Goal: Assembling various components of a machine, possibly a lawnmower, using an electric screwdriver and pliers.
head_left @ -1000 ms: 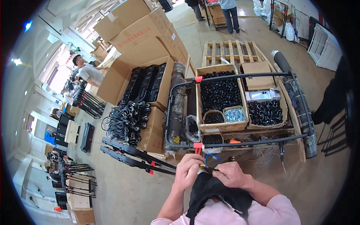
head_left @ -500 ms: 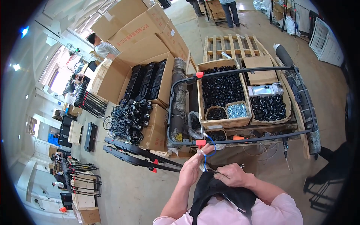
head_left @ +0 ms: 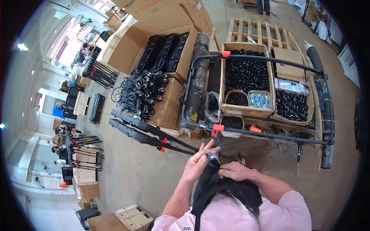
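A thin blue wire loops down from the near rail of a black tubular frame, beside a red clip. My left hand pinches this wire between thumb and forefinger, its other fingers stretched out. Just to the right, my right hand is closed low against the black apron; whatever its fingers grip is too small to make out. The wire's lower end hangs between both hands.
Under the frame, a wooden crate holds black knobs, with screws in small boxes. Left stand an open carton of black parts and a heap of black cables. Two black rails jut toward my left hand. An orange-handled tool lies nearby.
My view has shifted, so the frame and crates sit farther right. My left hand has drawn back from beside the red clip, and its fingers now pinch the wire. My right hand stays low and closed.
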The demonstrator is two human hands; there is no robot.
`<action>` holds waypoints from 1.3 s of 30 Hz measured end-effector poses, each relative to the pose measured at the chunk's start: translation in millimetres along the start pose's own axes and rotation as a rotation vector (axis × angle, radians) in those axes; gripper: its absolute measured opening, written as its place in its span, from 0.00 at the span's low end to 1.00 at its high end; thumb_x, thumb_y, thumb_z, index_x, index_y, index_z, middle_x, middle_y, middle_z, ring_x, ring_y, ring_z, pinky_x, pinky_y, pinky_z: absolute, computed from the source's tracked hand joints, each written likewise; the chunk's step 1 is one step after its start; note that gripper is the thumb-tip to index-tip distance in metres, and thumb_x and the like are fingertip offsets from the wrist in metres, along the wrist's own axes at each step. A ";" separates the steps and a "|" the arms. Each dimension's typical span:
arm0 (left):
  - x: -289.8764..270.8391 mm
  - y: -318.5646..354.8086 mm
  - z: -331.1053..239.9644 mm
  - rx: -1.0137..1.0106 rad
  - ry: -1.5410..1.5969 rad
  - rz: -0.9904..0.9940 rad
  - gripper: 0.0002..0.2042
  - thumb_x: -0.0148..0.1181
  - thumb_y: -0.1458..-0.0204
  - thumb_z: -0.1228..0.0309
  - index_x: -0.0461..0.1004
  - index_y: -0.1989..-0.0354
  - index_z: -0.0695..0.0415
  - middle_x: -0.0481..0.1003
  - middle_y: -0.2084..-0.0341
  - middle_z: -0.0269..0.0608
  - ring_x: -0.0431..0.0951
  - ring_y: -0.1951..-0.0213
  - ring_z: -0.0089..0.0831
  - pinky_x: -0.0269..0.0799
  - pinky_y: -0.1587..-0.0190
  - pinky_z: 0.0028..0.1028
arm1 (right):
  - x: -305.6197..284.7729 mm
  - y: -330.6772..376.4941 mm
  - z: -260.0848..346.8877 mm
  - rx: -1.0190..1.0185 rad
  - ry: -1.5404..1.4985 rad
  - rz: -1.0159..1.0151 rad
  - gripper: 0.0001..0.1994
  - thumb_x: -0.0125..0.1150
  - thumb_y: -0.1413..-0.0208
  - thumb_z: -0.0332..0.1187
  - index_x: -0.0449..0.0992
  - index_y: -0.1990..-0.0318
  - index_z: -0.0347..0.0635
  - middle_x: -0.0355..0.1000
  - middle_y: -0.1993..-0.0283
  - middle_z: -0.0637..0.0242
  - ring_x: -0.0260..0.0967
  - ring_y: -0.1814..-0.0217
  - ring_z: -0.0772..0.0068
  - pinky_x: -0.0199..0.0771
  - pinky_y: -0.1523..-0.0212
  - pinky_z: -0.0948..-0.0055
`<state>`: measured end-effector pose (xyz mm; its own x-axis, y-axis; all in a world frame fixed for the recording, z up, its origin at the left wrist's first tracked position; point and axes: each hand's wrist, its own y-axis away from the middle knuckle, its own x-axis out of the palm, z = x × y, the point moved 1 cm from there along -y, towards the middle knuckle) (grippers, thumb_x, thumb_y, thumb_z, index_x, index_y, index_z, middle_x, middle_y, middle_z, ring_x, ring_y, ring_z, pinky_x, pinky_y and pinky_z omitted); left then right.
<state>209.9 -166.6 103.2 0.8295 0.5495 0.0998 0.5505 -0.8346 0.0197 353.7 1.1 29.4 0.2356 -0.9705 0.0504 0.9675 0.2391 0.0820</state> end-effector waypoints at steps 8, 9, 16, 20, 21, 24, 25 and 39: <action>-46.8 7.0 14.3 0.053 -0.191 0.036 0.16 0.44 0.25 0.59 0.73 0.51 0.59 0.82 0.46 0.50 0.64 0.25 0.45 0.35 0.20 0.50 | 17.4 -41.3 -20.7 0.262 -0.466 0.218 0.25 0.51 0.25 0.53 0.77 0.67 0.42 0.65 0.73 0.78 0.60 0.71 0.82 0.62 0.66 0.75; -56.4 9.2 22.9 -0.073 0.008 -0.015 0.15 0.44 0.24 0.61 0.71 0.51 0.59 0.82 0.53 0.47 0.73 0.34 0.44 0.51 0.26 0.48 | 20.2 -48.2 -25.6 0.271 -0.462 0.216 0.25 0.51 0.25 0.53 0.77 0.67 0.42 0.65 0.73 0.78 0.60 0.71 0.82 0.62 0.66 0.75; -103.9 6.9 108.5 -0.516 0.395 -0.407 0.13 0.46 0.24 0.64 0.72 0.52 0.60 0.67 0.76 0.32 0.76 0.72 0.26 0.78 0.66 0.31 | 56.6 -106.1 -64.2 0.514 -0.264 -0.017 0.23 0.53 0.26 0.49 0.79 0.68 0.41 0.67 0.75 0.77 0.56 0.75 0.83 0.57 0.72 0.76; -140.1 -21.3 156.8 -0.573 0.519 -0.463 0.15 0.46 0.24 0.61 0.75 0.46 0.60 0.70 0.74 0.31 0.77 0.72 0.28 0.77 0.66 0.31 | 59.8 -140.6 -88.3 0.570 -0.420 -0.207 0.22 0.53 0.26 0.48 0.78 0.68 0.42 0.62 0.79 0.80 0.52 0.79 0.86 0.52 0.78 0.78; -147.1 -28.9 163.6 -0.591 0.553 -0.430 0.17 0.45 0.24 0.60 0.75 0.45 0.60 0.70 0.73 0.32 0.78 0.71 0.28 0.77 0.66 0.32 | 58.3 -146.6 -90.1 0.571 -0.473 -0.254 0.21 0.52 0.25 0.48 0.77 0.68 0.43 0.61 0.79 0.81 0.50 0.80 0.87 0.50 0.78 0.78; -162.7 -51.6 166.2 -0.659 0.565 -0.333 0.19 0.44 0.25 0.59 0.75 0.42 0.60 0.72 0.72 0.32 0.80 0.70 0.30 0.77 0.66 0.33 | 56.4 -155.8 -89.8 0.572 -0.538 -0.325 0.21 0.50 0.23 0.47 0.75 0.68 0.45 0.58 0.79 0.83 0.47 0.80 0.88 0.46 0.79 0.79; -164.5 -59.5 166.8 -0.727 0.563 -0.274 0.19 0.44 0.25 0.60 0.75 0.41 0.60 0.72 0.72 0.32 0.80 0.70 0.30 0.76 0.66 0.32 | 55.9 -155.4 -95.1 0.570 -0.558 -0.348 0.21 0.49 0.23 0.47 0.75 0.68 0.44 0.58 0.79 0.83 0.47 0.80 0.88 0.46 0.79 0.79; -183.3 -71.8 174.2 -0.723 0.437 -0.150 0.11 0.48 0.26 0.63 0.73 0.51 0.58 0.72 0.72 0.32 0.80 0.69 0.31 0.77 0.63 0.33 | 67.7 -169.5 -103.7 0.534 -0.510 -0.468 0.21 0.49 0.23 0.48 0.76 0.65 0.42 0.57 0.78 0.82 0.48 0.78 0.87 0.48 0.77 0.78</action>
<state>34.7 -200.7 -89.8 0.5602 0.7160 0.4166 0.3336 -0.6553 0.6777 215.2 -108.2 -84.3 -0.3680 -0.8717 0.3237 0.7524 -0.0746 0.6544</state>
